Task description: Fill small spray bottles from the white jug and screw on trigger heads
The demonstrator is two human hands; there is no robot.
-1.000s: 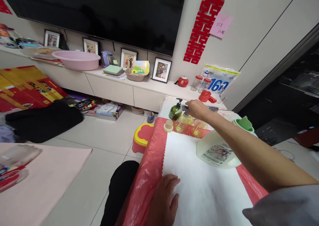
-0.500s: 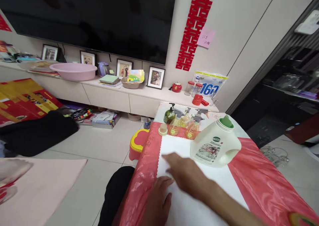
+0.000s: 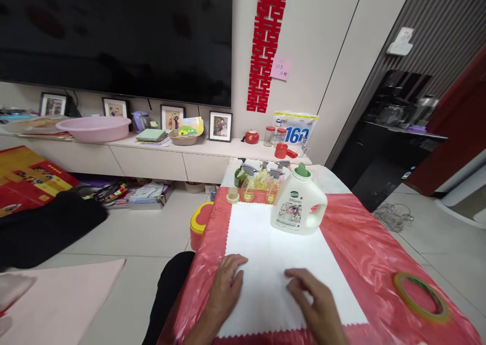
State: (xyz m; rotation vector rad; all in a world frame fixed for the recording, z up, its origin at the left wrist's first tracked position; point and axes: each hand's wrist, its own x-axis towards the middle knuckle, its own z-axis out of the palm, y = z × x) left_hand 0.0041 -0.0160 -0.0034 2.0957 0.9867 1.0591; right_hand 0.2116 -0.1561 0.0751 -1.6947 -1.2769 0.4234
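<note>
My left hand rests with its fingers apart on the left side of a white sheet with zigzag-cut edges. Over the sheet's right half, my right hand has its fingers bent and apart, with nothing in them. Beyond both hands a cream detergent jug stands upright on the sheet's far end, a green spout in its uncapped neck. Left of the jug sits a translucent cap. Several small spray bottles cluster behind it, one of them green.
Red plastic covers the table, with a roll of tape at the right. A red and yellow stool stands left of the table. Along the wall, a cabinet holds a pink basin, framed photos and a 160-marked bag.
My right hand has drawn back toward me and to the right from across the sheet. My left hand stays on the sheet's left side. The view has shifted right.
</note>
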